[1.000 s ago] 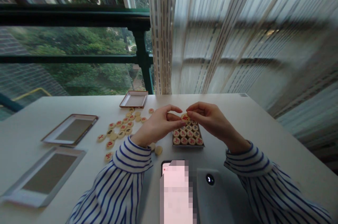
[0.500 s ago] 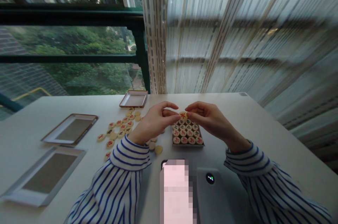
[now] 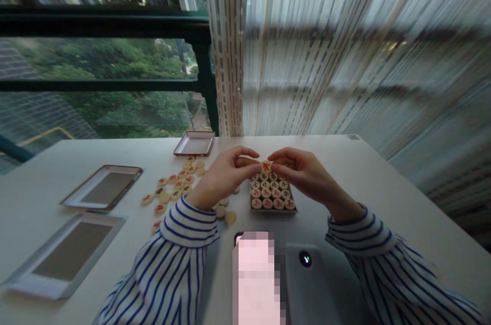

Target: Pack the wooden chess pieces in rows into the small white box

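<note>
Between the fingertips of both hands is a round Chinese chess piece [image 3: 266,166] with a red character facing me. My left hand [image 3: 232,171] pinches it from the left, and my right hand [image 3: 303,169] from the right. Just below is a shallow box [image 3: 274,211] holding rows of Chinese chess pieces marked in red and black; its far part is hidden by my hands. More loose pieces [image 3: 178,184] lie scattered on the table by my left forearm, some with plain sides up.
A small tray-like lid [image 3: 194,143] stands at the back. Two more shallow box parts [image 3: 111,187] lie at the left on the white table [image 3: 383,187]. Near me are a phone [image 3: 257,279] with a blurred pink screen and a grey device [image 3: 318,284] with a small round display.
The piece between my fingers has shifted very slightly, its face turned a little more upright. Both hands stay almost in place.
</note>
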`<state>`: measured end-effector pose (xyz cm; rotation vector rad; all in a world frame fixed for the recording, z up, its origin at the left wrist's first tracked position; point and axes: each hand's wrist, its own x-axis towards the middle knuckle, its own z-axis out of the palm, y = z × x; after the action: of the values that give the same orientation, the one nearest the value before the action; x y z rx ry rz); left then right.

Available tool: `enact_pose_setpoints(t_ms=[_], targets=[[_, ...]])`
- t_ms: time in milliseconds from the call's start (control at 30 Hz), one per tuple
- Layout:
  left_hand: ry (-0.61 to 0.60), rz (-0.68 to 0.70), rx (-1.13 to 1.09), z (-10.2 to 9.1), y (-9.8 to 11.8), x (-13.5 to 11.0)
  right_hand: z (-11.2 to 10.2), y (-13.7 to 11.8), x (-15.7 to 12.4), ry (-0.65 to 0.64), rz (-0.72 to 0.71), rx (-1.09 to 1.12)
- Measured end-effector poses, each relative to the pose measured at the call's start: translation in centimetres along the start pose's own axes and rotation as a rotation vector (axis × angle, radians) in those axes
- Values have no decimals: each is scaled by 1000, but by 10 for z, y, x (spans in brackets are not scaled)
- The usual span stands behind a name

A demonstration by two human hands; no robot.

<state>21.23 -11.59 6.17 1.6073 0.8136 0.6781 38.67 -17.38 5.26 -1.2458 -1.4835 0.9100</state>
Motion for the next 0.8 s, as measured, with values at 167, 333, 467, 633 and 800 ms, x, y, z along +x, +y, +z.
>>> enact_pose_setpoints(t_ms=[167,333,467,633,800], targets=[[-18,-26,25,-1,0,0,1,0,0,25,-8,21],[-13,-7,-1,-1,1,0,1,0,-2,-28,-9,25],[-8,2,-29,0,2,0,0,-1,-3,-64,-30,7],[7,-6,8,0,4,-1,-1,0,-3,-54,-136,-241],[23,-20,45,1,2,0,-2,1,-4,-12,-323,-540]])
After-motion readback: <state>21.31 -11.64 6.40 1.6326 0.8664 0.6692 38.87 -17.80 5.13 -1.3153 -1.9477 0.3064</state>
